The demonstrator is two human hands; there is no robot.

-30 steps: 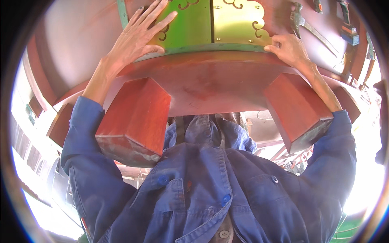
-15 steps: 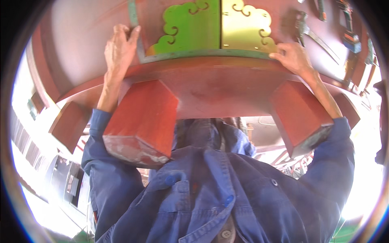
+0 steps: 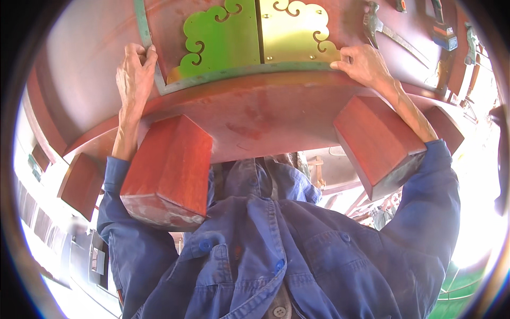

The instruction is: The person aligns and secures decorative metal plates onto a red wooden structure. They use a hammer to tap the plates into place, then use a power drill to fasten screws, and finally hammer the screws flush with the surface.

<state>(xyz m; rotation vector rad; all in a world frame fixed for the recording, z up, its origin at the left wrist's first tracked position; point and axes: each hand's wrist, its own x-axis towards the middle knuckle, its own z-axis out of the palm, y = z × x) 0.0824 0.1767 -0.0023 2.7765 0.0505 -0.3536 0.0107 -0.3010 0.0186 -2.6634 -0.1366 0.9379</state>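
Observation:
An L-shaped metal carpenter's square (image 3: 223, 74) lies on a dark red wooden surface (image 3: 95, 64). Its long edge runs beneath two scalloped, cloud-edged brass plates, a green-looking left plate (image 3: 223, 42) and a golden right plate (image 3: 292, 34), which meet at a dark seam. My left hand (image 3: 135, 77) is closed at the square's upright arm, thumb against it near the corner. At the other end, my right hand (image 3: 366, 66) pinches the square's tip beside the golden plate's lower right corner, fingers curled.
A claw hammer (image 3: 393, 34) lies right of the plates, with a tool with a blue block-shaped end (image 3: 445, 40) farther right. Thick red wooden blocks, left (image 3: 170, 165) and right (image 3: 377, 143), jut toward me below the curved edge (image 3: 255, 117), beside my forearms.
The whole view has shifted, so the wood, plates and tools sit farther left in the picture. Both hands stay at about the same places on the square.

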